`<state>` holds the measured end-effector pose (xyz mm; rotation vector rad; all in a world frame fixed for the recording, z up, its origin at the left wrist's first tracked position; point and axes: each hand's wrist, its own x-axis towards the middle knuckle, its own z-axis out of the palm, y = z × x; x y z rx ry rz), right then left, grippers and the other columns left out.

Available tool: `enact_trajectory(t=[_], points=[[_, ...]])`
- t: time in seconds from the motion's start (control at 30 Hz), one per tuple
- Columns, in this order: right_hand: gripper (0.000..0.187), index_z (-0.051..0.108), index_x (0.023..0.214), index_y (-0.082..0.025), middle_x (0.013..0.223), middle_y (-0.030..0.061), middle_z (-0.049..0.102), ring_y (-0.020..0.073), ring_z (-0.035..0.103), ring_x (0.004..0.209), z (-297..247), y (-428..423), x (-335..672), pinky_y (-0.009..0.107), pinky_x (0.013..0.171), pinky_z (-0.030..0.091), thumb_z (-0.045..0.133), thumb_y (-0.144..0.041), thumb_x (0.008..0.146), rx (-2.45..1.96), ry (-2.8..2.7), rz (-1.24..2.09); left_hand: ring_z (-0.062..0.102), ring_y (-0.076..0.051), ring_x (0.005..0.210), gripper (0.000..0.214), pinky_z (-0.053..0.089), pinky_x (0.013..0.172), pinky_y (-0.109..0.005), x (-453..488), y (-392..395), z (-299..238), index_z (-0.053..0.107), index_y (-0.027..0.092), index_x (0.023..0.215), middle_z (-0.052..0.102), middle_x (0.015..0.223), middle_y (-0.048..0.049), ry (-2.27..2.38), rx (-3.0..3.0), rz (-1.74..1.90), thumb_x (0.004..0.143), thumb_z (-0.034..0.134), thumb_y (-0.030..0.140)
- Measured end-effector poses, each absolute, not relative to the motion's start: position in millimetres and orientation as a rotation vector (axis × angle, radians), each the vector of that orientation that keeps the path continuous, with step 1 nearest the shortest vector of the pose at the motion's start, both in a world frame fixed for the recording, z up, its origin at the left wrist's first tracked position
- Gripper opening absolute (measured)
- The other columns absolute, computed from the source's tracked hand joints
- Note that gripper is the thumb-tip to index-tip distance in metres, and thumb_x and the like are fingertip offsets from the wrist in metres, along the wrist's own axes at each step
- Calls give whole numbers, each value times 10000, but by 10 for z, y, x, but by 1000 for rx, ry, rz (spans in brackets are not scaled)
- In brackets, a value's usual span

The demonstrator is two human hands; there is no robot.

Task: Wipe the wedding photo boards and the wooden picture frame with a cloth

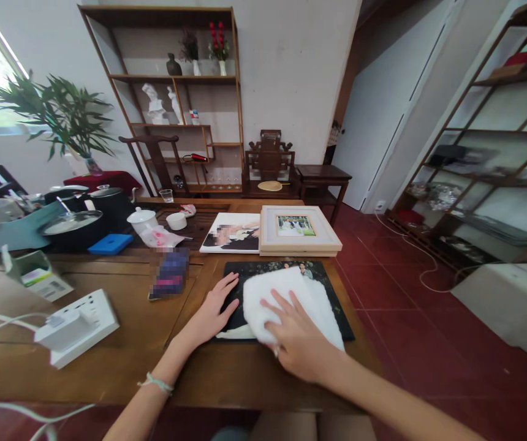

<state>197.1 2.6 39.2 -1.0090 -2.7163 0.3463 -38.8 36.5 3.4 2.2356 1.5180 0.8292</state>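
A dark photo panel (pixel 337 306) lies flat near the table's front edge, with small figures printed at its top and a pale shape at its lower left. My left hand (pixel 215 309) rests on the panel's left side, fingers stretched out and holding nothing. Over the panel's middle, a fluffy white towel (pixel 316 300) is bunched under my right hand (pixel 298 337). The fingers of that hand are bent and press into the towel, gripping it against the panel. Much of the panel's picture is hidden beneath the towel.
Behind the panel lie a framed photo (pixel 298 229) and a photo print (pixel 231 233). Leftward are a blurred dark phone-shaped item (pixel 170 274), a white power strip (pixel 79 327) with cords, a blue box (pixel 110 244), a white teapot (pixel 143 220) and pots. Red floor borders the table's right edge.
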Motion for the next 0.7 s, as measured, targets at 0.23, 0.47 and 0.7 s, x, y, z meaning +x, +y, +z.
enact_trajectory(t=[0.23,0.47,0.7], points=[[212,640,995,-199,1416,56,434,254,198,1382,417,-48,2220,509,1127,124,494,-245,849,-925,-2713,434,297,-265,1364,406,291,1057,-538,-335,349,-17,449,196,1311,395,1442,-134,1565,2204,804,926,343,270],[268,631,1070,-165,1434,99,399,338,241,1355,395,719,1955,600,1063,193,450,-273,905,-1176,-2599,225,319,-235,1355,417,280,1086,-487,-324,348,12,458,177,1305,422,1426,-122,1548,2161,861,939,294,290],[246,649,1041,-183,1460,72,361,363,136,1378,434,375,1701,659,1058,96,514,-257,849,-798,-2813,305,381,-206,1318,473,259,1115,-423,-312,325,36,412,130,1340,445,1407,-135,1569,2026,1158,944,275,351]])
